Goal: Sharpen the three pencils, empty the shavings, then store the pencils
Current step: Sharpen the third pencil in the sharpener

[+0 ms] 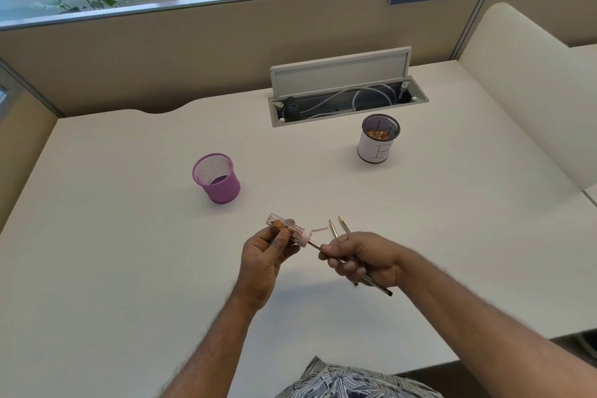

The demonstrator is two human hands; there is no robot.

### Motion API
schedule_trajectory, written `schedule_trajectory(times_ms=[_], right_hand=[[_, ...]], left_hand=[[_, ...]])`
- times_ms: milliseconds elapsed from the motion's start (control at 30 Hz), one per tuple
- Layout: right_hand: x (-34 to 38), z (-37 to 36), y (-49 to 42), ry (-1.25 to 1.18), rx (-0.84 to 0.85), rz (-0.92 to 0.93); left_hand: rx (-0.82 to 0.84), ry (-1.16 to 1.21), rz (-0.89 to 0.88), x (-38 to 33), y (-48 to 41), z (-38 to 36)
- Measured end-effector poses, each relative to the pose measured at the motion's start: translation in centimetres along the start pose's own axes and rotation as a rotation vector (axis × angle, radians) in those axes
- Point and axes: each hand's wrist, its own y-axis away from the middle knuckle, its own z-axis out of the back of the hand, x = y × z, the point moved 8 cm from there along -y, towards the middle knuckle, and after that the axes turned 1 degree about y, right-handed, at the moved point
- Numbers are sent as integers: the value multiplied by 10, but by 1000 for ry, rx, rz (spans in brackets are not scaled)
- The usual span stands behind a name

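Over desk (129,268) near front edge, centre: clear plastic tube sharpener (286,229), orange-brown shavings inside, pale cap end w/ curl of shaving sticking out. Left hand (263,263) fingers closed round tube. Right hand (363,260) fingers clamped on three thin wooden pencils (336,231); one tip inside sharpener, two sharp tips free, pointing away. Purple mesh cup (217,178) mid-desk left. White-sleeved mesh cup (378,139) w/ shavings toward back right.
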Motion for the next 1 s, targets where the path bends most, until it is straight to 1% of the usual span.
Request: schedule_trajectory(times_ms=[67, 100, 167, 233, 300, 433, 467, 533, 567, 633, 800, 900, 1000], right_hand=[[-1, -2, 0, -28, 21, 3], [-1, -1, -1, -11, 7, 34], [4, 3, -2, 87, -74, 147], [11, 7, -1, 195, -193, 302], [20, 9, 4, 338, -353, 459], [37, 2, 25, 861, -745, 833], [38, -2, 29, 957, -800, 912], [38, -7, 32, 1001, -812, 994], [37, -7, 31, 985, -792, 1000], [37, -5, 26, 918, -735, 954], [31, 7, 11, 621, -541, 668], [31, 6, 8, 548, -425, 573], [28, 8, 6, 412, -303, 480]], left_hand=[[-7, 5, 4, 0, 0, 1], [-10, 1, 1, 0, -1, 2], [-19, -15, -11, 0, -1, 2], [-38, -29, -16, 0, 0, 3], [-61, -44, -20, -1, 2, 4], [-83, -71, -35, -2, 4, 2], [-90, -67, -36, -2, 5, 1], [-99, -57, -33, -2, 6, 1], [-98, -53, -32, -2, 7, 1], [-98, -51, -29, -1, 8, 3], [-87, -41, -13, -1, 6, 4], [-70, -35, -13, -2, 5, 4], [-42, -40, -10, -1, 6, 3]])
